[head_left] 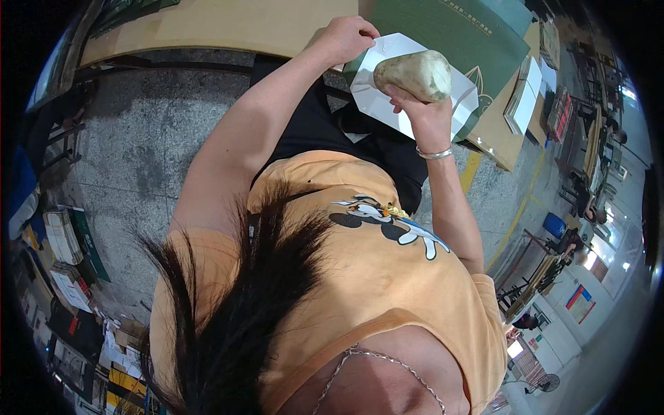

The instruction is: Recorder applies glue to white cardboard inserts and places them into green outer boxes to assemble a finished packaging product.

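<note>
A white sheet with cut-off corners [373,104] lies on a large dark green printed board [456,34] at the table's near edge. At the sheet's upper left corner is my left hand [346,40], its fingers closed together at the edge; whether they grip the sheet is hard to make out. My right hand [423,119], with a silver bracelet on the wrist, is wrapped round a grubby, pale plastic bottle [415,75]. The bottle is tilted on its side above the sheet, its wide rounded end to the right. Its narrower end, at the left, shows no clear opening.
The tan tabletop [228,28] stretches to the left. White-topped stacked boards [523,93] lie on the table at the right. Dark green pieces [128,14] lie at the far left. Stacked panels [62,235] stand on the floor at left. Other people work along the right side.
</note>
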`<move>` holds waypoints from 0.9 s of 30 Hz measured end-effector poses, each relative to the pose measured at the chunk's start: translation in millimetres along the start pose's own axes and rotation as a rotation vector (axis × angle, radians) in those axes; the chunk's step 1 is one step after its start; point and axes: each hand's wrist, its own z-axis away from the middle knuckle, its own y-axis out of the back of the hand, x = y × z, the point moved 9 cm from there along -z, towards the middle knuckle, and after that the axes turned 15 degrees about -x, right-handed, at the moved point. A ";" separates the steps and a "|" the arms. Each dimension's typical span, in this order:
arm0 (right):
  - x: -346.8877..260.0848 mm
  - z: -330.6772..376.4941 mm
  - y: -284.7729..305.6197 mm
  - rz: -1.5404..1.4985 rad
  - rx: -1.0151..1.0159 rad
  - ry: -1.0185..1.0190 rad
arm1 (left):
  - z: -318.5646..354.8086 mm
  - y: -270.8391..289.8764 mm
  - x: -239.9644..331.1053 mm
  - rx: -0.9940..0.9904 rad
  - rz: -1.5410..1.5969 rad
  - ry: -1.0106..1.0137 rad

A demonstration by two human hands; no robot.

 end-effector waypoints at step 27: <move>18.0 16.9 4.5 0.082 -0.070 -0.074 | 30.9 21.6 37.3 -0.108 0.005 0.216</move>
